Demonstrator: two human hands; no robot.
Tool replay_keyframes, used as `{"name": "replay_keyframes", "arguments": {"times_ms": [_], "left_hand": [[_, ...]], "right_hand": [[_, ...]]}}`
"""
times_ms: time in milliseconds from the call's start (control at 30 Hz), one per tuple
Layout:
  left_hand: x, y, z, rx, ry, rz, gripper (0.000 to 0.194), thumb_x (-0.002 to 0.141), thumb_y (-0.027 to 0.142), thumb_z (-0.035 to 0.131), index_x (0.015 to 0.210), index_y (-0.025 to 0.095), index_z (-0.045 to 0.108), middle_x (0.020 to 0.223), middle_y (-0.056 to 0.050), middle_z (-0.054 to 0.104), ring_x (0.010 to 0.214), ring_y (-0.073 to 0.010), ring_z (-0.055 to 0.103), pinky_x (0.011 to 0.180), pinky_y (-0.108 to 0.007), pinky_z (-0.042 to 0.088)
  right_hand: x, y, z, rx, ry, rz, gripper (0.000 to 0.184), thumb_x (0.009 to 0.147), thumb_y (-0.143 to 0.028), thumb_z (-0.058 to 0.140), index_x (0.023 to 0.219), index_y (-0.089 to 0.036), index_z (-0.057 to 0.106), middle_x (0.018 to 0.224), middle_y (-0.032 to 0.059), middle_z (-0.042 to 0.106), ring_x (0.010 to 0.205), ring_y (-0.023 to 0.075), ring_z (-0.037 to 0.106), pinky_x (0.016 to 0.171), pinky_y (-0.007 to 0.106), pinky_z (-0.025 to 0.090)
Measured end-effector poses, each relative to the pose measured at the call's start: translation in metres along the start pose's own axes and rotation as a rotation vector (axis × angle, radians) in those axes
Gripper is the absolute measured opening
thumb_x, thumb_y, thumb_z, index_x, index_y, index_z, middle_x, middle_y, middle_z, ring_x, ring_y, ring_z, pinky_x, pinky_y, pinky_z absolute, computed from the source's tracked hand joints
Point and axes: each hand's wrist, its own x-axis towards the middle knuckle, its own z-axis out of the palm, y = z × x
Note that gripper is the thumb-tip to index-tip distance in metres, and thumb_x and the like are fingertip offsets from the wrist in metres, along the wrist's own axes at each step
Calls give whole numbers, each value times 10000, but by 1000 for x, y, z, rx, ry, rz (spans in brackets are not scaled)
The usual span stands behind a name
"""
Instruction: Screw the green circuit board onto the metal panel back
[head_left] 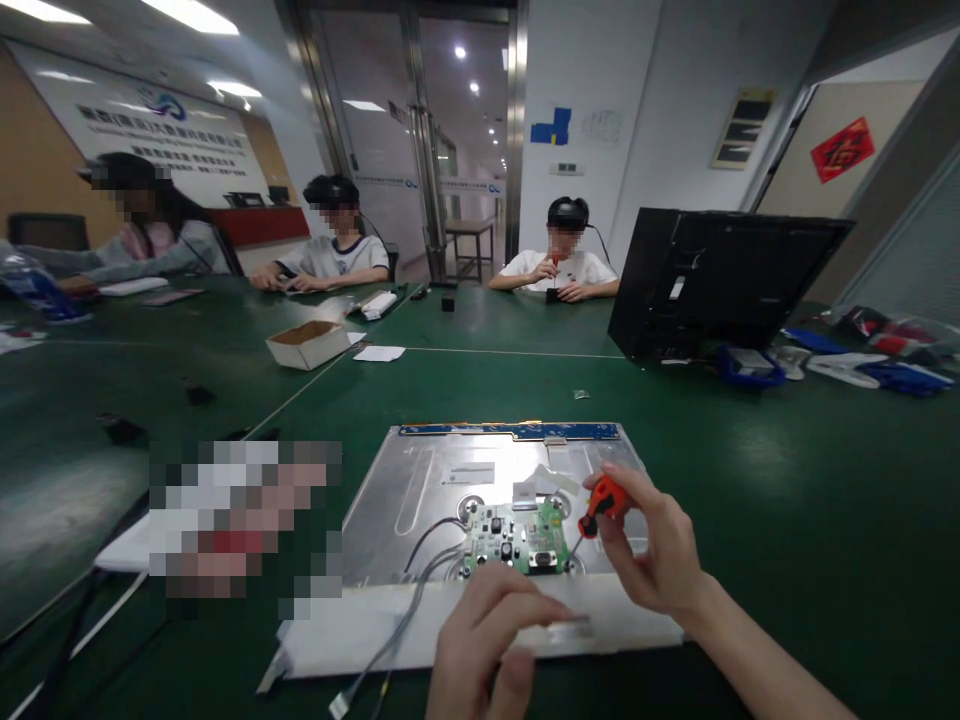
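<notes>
Green circuit board (517, 535) sits near the middle of a silver metal panel (375, 530), towards the side closest to me, with bare metal to its left and beyond it. My right hand (656, 545) grips an orange and black screwdriver (606, 495) by its handle, fingertips closed round it, the shaft slanting down to the board's lower right corner; whether the tip touches anything I cannot tell. My left hand (491, 640) is curled over the white strip (360, 635) along the panel's near edge, fingertips beside a small shiny piece (571, 628); whether they pinch it I cannot tell.

Grey cables (424, 600) leave the board's left side, cross the white strip and run past the near edge to a white connector (340, 705), close to my left wrist. A narrow blue circuit strip (510, 431) lines the panel's far edge, with a small packet (581, 394) just beyond.

To my right, green tabletop (810, 520) stretches well past the panel's edge, leaving my forearm room to swing. A black monitor (720, 280) stands farther back, well apart from my fingers.
</notes>
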Motion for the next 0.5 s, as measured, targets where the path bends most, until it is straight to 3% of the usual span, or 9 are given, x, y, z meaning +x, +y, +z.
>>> {"name": "replay_keyframes", "arguments": {"times_ms": [100,300,500], "left_hand": [[1,-20,17,266,-65,26,224,968,241,414,1013,192,628,886,-75,618,829,-232,558,730,-367,439],[-2,-31,28,624,-255,101,334,880,87,408,1159,138,585,848,-86,613,756,-238,546,674,-359,439],[-7,-33,32,775,-288,58,407,875,76,443,1268,144,524,874,-82,598,793,-235,540,710,-359,437]], "right_hand": [[0,0,2,-23,35,-15,488,872,-104,482,1345,-188,391,747,2,609,576,139,560,448,240,464],[3,2,5,-56,63,-34,486,871,-127,556,1323,-237,419,756,-20,583,553,113,508,434,207,441],[3,-1,3,-17,20,-17,515,877,-119,482,1373,-212,382,813,17,621,583,131,544,448,229,465]]}}
